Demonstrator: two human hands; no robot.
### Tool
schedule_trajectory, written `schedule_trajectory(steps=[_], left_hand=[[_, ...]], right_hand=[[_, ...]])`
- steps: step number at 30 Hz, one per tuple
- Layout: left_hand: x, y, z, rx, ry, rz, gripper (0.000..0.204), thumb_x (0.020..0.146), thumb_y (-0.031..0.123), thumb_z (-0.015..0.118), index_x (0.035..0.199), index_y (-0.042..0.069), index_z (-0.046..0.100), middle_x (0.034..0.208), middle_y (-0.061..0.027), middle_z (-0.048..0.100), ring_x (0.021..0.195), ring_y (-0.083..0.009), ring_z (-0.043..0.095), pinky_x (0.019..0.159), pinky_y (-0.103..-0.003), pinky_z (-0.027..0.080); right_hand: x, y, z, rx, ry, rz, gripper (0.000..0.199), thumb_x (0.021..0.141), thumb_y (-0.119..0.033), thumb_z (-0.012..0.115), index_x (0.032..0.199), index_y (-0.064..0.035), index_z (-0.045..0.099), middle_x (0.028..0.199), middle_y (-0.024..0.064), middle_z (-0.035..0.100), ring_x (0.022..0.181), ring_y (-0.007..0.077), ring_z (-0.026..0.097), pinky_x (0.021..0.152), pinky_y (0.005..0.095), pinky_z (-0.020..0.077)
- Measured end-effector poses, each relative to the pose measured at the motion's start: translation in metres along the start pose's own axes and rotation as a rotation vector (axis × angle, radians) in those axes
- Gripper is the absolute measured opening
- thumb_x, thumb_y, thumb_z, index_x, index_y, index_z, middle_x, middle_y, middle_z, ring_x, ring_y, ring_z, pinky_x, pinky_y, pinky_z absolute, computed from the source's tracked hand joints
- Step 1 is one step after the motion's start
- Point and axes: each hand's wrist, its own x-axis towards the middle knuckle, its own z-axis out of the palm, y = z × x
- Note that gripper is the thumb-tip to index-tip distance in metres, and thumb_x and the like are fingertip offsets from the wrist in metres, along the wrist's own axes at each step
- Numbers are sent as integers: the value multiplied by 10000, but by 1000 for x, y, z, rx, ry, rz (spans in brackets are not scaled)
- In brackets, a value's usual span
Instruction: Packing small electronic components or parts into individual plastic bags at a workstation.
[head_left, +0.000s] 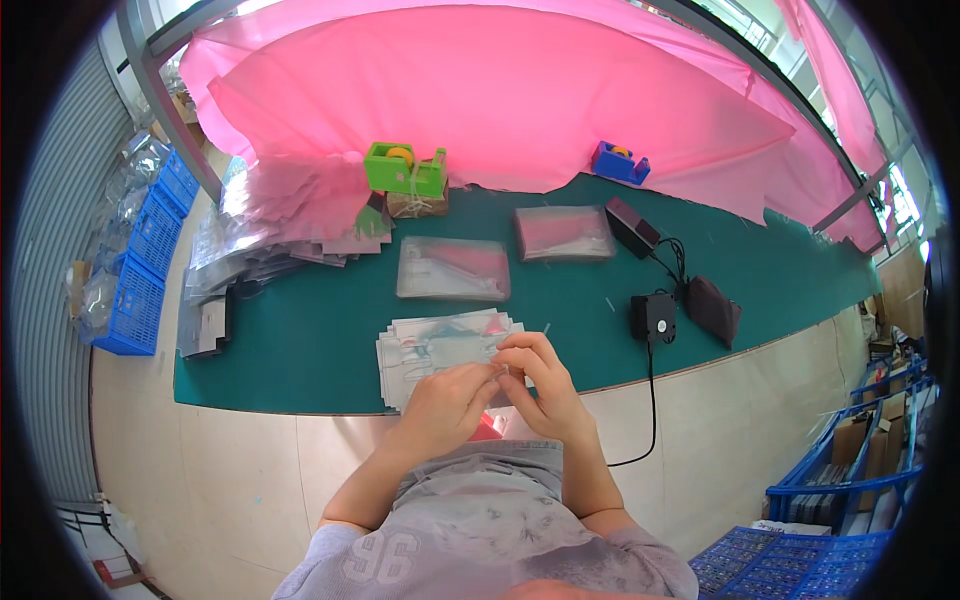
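We observe the left hand (446,402) and the right hand (546,388) with curled fingertips brought together; we cannot tell what, if anything, is pinched between them. Directly beneath and to the left of the fingertips, we locate the uneven stack of flat, white-bordered, clear plastic sheets (430,352). Beyond the left hand lies a neat rectangular pile of clear plastic sleeves (453,270); farther out, a green, block-shaped tape dispenser (405,172). Right of the right hand sits a black, box-shaped corded device (645,318).

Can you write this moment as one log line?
left hand, right hand: fingertips close together, grip unclear | flat white stack: beside hands | green tape dispenser: farther back
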Motion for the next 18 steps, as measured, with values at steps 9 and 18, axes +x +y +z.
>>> schedule_trajectory(steps=[9, 18], left_hand=[[-1, -6, 1, -41, -44, 9, 148, 924, 99, 562, 972, -26, 625, 859, -184, 634, 759, -367, 613, 674, -393, 484], [-7, -17, 6, -37, 5, -42, 267, 918, 186, 621, 1112, 13, 683, 788, -149, 651, 673, -269, 615, 644, -354, 476]], right_hand=[[-2, 0, 2, -43, -9, -15, 180, 843, 81, 588, 999, -9, 588, 1087, 122, 508, 807, 183, 532, 692, 279, 460], [-5, 3, -10, -41, 14, 60, 139, 855, 54, 599, 971, -21, 593, 1063, 115, 499, 908, 221, 516, 735, 297, 465]])
